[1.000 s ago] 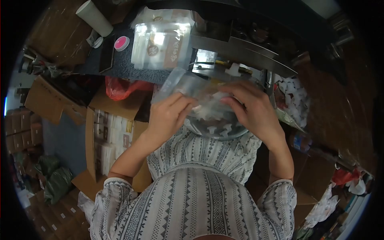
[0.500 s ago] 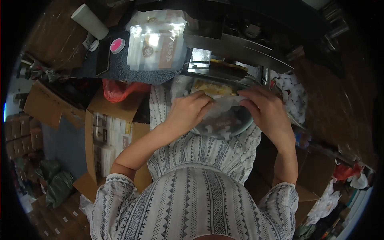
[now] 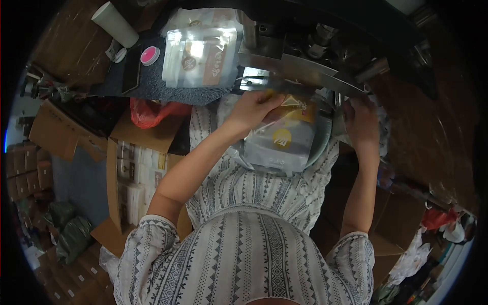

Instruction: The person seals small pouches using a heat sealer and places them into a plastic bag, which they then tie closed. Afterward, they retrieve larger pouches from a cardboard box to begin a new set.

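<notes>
My left hand [image 3: 258, 108] is closed on the top edge of a clear plastic bag [image 3: 281, 140] with a yellow round print and pale lettering. The bag hangs over a round bowl [image 3: 323, 129] that rests on my lap. Off to the right, beside a metal machine [image 3: 317, 71], is my right hand [image 3: 361, 119]; its fingers point away from me, curled and partly hidden, and I cannot make out what they hold.
A stack of printed clear bags [image 3: 195, 58] lies on a grey towel [image 3: 152, 81], near a pink-topped jar [image 3: 150, 56] and a white cup [image 3: 116, 25]. An open carton [image 3: 116, 188] of packets stands at my left, under a red bag [image 3: 147, 114].
My right hand has let go of the plastic and moved right. My left hand has moved slightly up, and the bag with the yellow print now shows in front of the bowl.
</notes>
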{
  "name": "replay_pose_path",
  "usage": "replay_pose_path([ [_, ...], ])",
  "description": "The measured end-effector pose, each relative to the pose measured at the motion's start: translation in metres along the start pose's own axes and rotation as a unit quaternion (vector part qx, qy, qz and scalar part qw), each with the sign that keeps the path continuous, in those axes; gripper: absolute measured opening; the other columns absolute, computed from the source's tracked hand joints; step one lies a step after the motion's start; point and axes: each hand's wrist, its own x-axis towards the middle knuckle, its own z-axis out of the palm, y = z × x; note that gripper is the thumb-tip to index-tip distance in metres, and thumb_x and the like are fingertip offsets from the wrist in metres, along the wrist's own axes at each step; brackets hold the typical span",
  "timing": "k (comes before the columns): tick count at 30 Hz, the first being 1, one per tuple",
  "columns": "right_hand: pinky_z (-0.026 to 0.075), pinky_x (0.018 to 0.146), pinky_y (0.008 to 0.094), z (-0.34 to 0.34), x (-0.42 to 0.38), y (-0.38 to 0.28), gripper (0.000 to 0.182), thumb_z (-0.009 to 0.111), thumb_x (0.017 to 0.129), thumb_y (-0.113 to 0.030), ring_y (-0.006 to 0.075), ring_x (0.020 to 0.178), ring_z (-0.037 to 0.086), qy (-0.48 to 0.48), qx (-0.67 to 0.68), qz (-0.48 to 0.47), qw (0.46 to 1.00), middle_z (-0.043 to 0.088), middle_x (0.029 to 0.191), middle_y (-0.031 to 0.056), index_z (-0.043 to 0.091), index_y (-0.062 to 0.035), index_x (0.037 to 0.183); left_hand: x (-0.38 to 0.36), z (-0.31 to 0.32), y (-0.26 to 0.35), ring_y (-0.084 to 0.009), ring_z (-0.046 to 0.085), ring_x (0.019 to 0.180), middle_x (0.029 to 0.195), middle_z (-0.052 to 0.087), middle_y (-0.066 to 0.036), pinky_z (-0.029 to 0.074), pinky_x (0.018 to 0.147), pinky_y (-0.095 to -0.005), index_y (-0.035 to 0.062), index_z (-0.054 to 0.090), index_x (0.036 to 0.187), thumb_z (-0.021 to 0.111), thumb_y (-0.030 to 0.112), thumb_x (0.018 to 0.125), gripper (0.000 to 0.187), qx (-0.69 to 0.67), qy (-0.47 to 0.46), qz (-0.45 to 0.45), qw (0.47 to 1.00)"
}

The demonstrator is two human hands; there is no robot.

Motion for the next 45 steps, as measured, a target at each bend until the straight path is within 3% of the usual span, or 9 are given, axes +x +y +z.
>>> replay_pose_path([
  [4, 0.048, 0.076, 0.0451, 0.019, 0.007, 0.023, 0.015, 0.055, 0.083, -0.005, 0.0383, 0.092, 0.058, -0.043, 0.043, 0.004, 0.998, 0.056, 0.104, 0.0210, 0.058, 0.0022, 0.096, 0.004, -0.056, -0.001, -0.0266, 0.064, 0.083, 0.094, 0.064, -0.016, 0.052, 0.076, -0.0356, -0.0028, 0.060, 0.106, 0.062, 0.024, 0.089, 0.032, 0.231, 0.138, 0.164, 0.949],
  [6, 0.048, 0.077, 0.0457, 0.018, 0.008, 0.025, 0.014, 0.054, 0.084, -0.006, 0.0399, 0.091, 0.058, -0.058, 0.042, 0.009, 0.997, 0.056, 0.103, 0.0209, 0.058, 0.0022, 0.095, 0.004, -0.088, -0.003, -0.0350, 0.056, 0.102, 0.113, 0.057, -0.019, 0.045, 0.088, -0.0432, 0.0034, 0.056, 0.117, 0.064, 0.025, 0.086, 0.038, 0.643, 0.337, 0.363, 0.584],
  [7, 0.048, 0.077, 0.0457, 0.020, 0.009, 0.024, 0.014, 0.054, 0.084, -0.006, 0.0399, 0.091, 0.058, -0.057, 0.044, 0.008, 0.997, 0.056, 0.103, 0.0209, 0.058, 0.0022, 0.095, -0.002, -0.089, -0.014, -0.0350, 0.056, 0.102, 0.113, 0.057, -0.019, 0.045, 0.088, -0.0432, 0.0034, 0.056, 0.117, 0.064, 0.025, 0.086, 0.038, 0.644, 0.339, 0.362, 0.582],
  [19, 0.051, 0.072, 0.0433, 0.015, 0.007, 0.021, 0.012, 0.057, 0.081, -0.007, 0.0362, 0.082, 0.063, -0.054, -0.029, -0.007, 0.998, 0.063, 0.094, 0.0203, 0.062, -0.0015, 0.092, -0.069, -0.079, -0.005, -0.0336, 0.060, 0.070, 0.079, 0.061, -0.013, 0.046, 0.058, -0.0381, 0.0057, 0.065, 0.088, 0.061, 0.014, 0.086, 0.009, 0.528, 0.312, 0.299, 0.731],
  [25, 0.051, 0.072, 0.0339, -0.044, -0.008, -0.034, 0.027, 0.064, 0.080, -0.003, 0.0290, 0.079, 0.064, -0.090, 0.333, 0.125, 0.930, 0.066, 0.097, 0.0152, 0.061, -0.0014, 0.107, -0.086, -0.055, 0.003, -0.0315, 0.061, 0.069, 0.080, 0.063, -0.011, 0.047, 0.059, -0.0356, 0.0051, 0.065, 0.089, 0.063, 0.005, 0.079, 0.010, 0.478, 0.293, 0.332, 0.759],
  [30, 0.052, 0.073, 0.0323, -0.036, -0.003, -0.075, 0.018, 0.062, 0.083, 0.000, 0.0258, 0.082, 0.065, -0.035, 0.267, -0.166, 0.948, 0.067, 0.097, 0.0098, 0.064, -0.0009, 0.100, -0.091, -0.039, 0.013, -0.0307, 0.062, 0.069, 0.081, 0.064, -0.011, 0.048, 0.060, -0.0354, 0.0050, 0.065, 0.088, 0.064, 0.001, 0.076, 0.013, 0.473, 0.218, 0.372, 0.769],
  [35, 0.052, 0.073, 0.0329, -0.026, -0.006, -0.076, 0.018, 0.062, 0.083, -0.001, 0.0244, 0.082, 0.065, -0.104, 0.341, -0.158, 0.921, 0.067, 0.096, 0.0102, 0.065, -0.0014, 0.101, -0.085, -0.030, 0.000, -0.0311, 0.062, 0.070, 0.079, 0.064, -0.011, 0.048, 0.060, -0.0351, 0.0040, 0.065, 0.089, 0.064, 0.004, 0.079, 0.010, 0.447, 0.093, 0.378, 0.805],
  [40, 0.052, 0.071, 0.0335, -0.026, -0.005, -0.057, 0.024, 0.064, 0.082, -0.004, 0.0244, 0.081, 0.065, -0.111, 0.369, 0.022, 0.923, 0.066, 0.092, 0.0111, 0.063, -0.0018, 0.106, -0.045, -0.013, -0.018, -0.0150, 0.064, 0.064, 0.080, 0.066, -0.011, 0.049, 0.056, -0.0311, -0.0007, 0.065, 0.094, 0.062, 0.018, 0.089, 0.020, 0.199, 0.001, 0.063, 0.978],
  [45, 0.050, 0.072, 0.0393, -0.031, -0.014, -0.015, 0.026, 0.063, 0.079, -0.004, 0.0320, 0.082, 0.064, -0.065, 0.076, 0.046, 0.994, 0.065, 0.090, 0.0165, 0.062, -0.0035, 0.105, -0.011, 0.002, 0.001, -0.0073, 0.057, 0.062, 0.075, 0.064, -0.006, 0.047, 0.056, -0.0236, -0.0040, 0.064, 0.093, 0.062, 0.024, 0.091, 0.028, -0.020, 0.002, -0.015, 1.000],
])
